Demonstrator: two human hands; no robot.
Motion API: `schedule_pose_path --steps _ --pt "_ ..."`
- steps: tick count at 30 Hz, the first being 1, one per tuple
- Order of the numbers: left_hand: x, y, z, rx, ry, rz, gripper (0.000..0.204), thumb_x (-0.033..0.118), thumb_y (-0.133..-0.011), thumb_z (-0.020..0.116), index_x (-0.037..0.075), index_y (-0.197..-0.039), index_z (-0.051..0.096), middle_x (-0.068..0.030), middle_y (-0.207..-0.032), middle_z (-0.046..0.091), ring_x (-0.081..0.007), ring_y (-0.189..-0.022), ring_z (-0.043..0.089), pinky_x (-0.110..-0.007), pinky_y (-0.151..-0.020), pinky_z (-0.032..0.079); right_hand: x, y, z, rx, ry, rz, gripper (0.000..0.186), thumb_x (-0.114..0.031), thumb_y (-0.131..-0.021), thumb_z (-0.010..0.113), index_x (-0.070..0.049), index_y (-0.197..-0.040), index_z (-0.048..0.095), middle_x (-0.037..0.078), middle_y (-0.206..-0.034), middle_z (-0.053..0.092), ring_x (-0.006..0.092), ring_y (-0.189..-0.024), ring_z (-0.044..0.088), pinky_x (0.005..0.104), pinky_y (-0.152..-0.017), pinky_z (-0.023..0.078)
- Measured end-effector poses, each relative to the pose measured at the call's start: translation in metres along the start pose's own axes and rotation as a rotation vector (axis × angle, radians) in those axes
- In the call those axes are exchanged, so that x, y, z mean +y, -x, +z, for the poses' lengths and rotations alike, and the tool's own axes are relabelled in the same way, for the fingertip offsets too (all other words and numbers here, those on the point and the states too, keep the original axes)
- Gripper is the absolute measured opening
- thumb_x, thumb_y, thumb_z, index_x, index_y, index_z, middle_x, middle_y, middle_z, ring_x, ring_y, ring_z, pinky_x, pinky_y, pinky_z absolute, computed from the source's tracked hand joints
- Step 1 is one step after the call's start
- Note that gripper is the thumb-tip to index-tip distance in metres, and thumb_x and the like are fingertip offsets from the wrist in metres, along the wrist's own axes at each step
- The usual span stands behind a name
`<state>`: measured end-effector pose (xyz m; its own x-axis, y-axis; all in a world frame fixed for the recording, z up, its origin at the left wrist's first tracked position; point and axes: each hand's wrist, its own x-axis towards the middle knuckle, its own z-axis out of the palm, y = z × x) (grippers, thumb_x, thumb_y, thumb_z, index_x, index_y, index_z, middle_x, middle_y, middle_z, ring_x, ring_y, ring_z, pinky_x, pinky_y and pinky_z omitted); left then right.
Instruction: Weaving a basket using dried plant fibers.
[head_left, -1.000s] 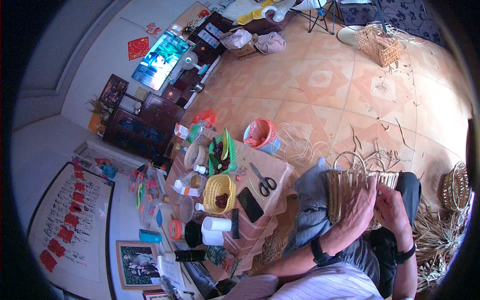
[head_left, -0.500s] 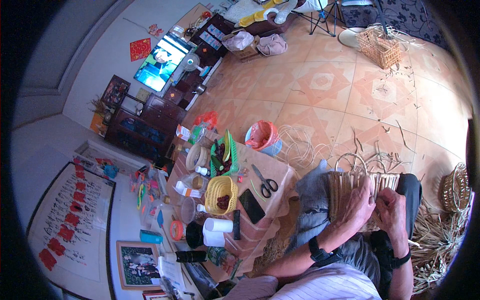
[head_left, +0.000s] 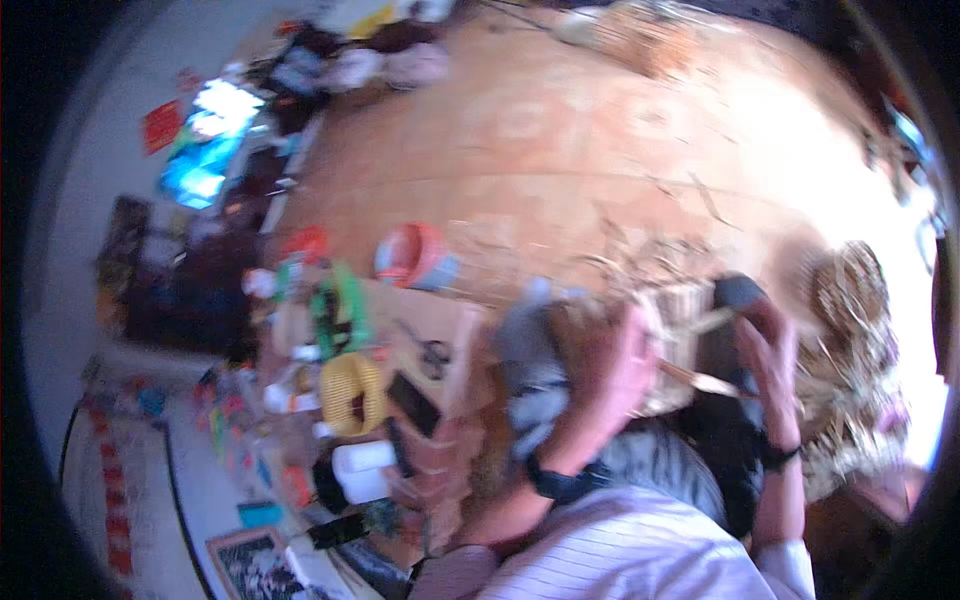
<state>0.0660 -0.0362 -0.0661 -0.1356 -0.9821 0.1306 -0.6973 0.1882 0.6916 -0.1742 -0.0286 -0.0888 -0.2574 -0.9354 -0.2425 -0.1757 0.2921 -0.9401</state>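
A partly woven straw basket (head_left: 678, 310) lies across my lap, its upright strips blurred. My left hand (head_left: 625, 355) is closed on the basket's near side. To the right, my right hand (head_left: 768, 350) is held apart from the basket, over my dark-trousered knee. A pale straw strip (head_left: 714, 320) runs from the weave to its fingers, which look closed on it, though motion smears them. Another flat strip end (head_left: 700, 380) sticks out below, between the two hands.
At left, a low table (head_left: 455, 315) carries scissors (head_left: 432, 352), a black phone (head_left: 413, 403), a yellow basket (head_left: 352, 395) and a green basket (head_left: 340, 315). Beyond it stands a bin (head_left: 415, 258). Loose straw (head_left: 850, 400) and a round woven basket (head_left: 848, 285) lie right.
My right hand has moved away from my left, out to the right, with a strip stretched between it and the basket. The whole view has swung rightward and blurred.
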Motion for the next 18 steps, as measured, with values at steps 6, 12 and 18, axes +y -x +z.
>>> schedule_pose_path --steps 6,12,18 --pt "0.005 -0.006 -0.02 -0.188 0.087 -0.077 0.012 0.003 -0.097 0.063 -0.001 -0.106 0.057 -0.0165 -0.085 0.07 -0.0263 -0.08 0.074 -0.04 -0.072 0.056 0.017 -0.004 -0.009 -0.018 -0.117 -0.037 0.005 -0.007 -0.093 0.066 -0.004 -0.091 0.07 -0.003 -0.064 0.056 0.0043 -0.053 0.048 0.0229 -0.044 0.037" --pt "0.02 -0.007 -0.027 -0.332 0.074 -0.277 0.015 0.006 -0.099 0.062 -0.005 -0.109 0.058 -0.0175 -0.088 0.075 -0.0254 -0.076 0.076 -0.036 -0.069 0.058 0.008 0.004 -0.011 -0.01 -0.13 -0.029 0.007 -0.004 -0.092 0.064 -0.002 -0.091 0.07 -0.001 -0.063 0.055 0.0063 -0.055 0.05 0.0253 -0.049 0.04" --pt "0.018 -0.004 -0.031 -0.445 0.111 -0.277 0.015 0.005 -0.1 0.059 -0.006 -0.11 0.06 -0.018 -0.088 0.075 -0.0231 -0.076 0.075 -0.035 -0.069 0.058 -0.019 0.002 -0.023 -0.074 0.336 -0.38 0.019 -0.006 -0.087 0.073 -0.001 -0.104 0.067 0.01 -0.081 0.063 0.0239 -0.07 0.061 0.0364 -0.068 0.051"
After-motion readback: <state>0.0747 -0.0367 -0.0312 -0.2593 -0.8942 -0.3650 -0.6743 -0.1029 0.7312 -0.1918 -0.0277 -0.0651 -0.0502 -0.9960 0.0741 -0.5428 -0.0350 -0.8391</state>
